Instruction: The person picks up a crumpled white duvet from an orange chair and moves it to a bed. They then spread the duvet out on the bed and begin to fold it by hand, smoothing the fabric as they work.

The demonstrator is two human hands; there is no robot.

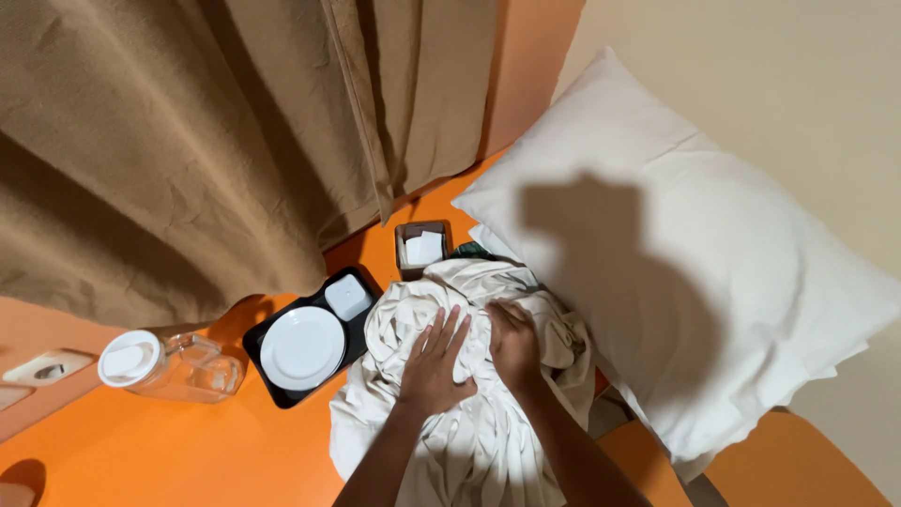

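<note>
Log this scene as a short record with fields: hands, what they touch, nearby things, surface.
left hand: flat, fingers spread, pressing on the crumpled cream cloth
right hand: curled, gripping a fold of the same cloth
right of cloth: large white pillow
left of cloth: black tray holding round white plate; clear lidded jug
surface: orange top
behind: brown curtain

a: what's the cream cloth (469,413) like?
b: a big crumpled sheet, off-white, bunched in thick folds and heaped on the orange surface (188,451).
a: where exactly?
b: just right of the black tray (272,385), its upper edge up against the white pillow (676,282). its lower part spreads flatter toward the bottom of the view.
</note>
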